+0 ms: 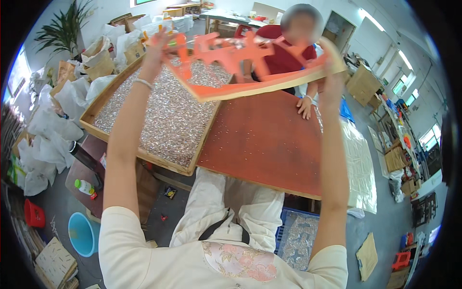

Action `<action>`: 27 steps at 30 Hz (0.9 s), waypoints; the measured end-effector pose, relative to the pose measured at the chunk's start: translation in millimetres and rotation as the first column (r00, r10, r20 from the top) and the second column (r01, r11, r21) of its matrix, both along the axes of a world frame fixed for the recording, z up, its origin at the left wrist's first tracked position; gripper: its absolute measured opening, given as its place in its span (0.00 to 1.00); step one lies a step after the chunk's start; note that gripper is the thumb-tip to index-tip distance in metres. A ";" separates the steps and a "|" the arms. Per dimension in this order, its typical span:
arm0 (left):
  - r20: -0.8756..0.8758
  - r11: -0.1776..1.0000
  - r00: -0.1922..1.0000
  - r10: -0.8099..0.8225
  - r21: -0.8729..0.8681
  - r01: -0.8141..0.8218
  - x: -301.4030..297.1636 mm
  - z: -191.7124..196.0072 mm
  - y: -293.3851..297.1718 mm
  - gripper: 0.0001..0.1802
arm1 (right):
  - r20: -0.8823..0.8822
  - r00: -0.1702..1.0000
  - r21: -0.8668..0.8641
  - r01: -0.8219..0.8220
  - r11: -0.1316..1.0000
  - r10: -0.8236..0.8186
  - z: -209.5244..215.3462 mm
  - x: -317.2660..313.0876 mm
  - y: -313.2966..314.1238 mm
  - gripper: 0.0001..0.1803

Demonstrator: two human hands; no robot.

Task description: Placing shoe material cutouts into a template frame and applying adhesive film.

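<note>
Both hands grip an orange tray (250, 72), left hand (156, 45) curled on its far-left edge, right hand (332, 62) clamped on its right end. It is raised, tilted, above the glitter-filled box (91, 120) and red board (264, 139).

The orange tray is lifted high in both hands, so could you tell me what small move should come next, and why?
Probably lower the orange tray back level. The left hand and right hand hold its ends tilted above the wooden box of shiny bits and the red board, and another person's hand rests on that board.
</note>
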State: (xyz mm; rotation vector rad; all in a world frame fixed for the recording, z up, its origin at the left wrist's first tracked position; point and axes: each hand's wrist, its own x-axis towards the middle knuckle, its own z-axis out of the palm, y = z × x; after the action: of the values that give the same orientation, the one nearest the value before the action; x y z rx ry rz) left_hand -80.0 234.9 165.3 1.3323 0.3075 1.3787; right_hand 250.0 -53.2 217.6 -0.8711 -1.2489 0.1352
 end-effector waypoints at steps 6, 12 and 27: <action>-0.670 0.844 0.618 0.412 0.024 -0.536 -189.9 -11.1 46.0 0.27 | -0.456 0.826 -0.381 -0.518 0.766 0.332 -142.5 -149.2 14.8 0.29; -0.974 0.722 -0.056 0.218 0.199 -0.663 -266.4 -71.0 40.5 0.39 | -0.625 0.676 -0.614 -0.735 0.289 0.391 -229.5 -218.2 -35.4 0.17; -0.696 0.447 -0.114 0.708 0.568 -0.691 -249.7 -61.9 66.4 0.53 | 0.996 0.040 -0.075 0.875 -0.478 -0.083 -246.6 243.2 -241.5 0.47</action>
State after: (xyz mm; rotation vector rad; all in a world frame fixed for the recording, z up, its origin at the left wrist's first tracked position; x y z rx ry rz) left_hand -329.7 301.3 103.4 1.9656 2.1417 1.2237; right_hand 493.2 -294.7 -29.1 -3.2209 -0.6070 -0.6859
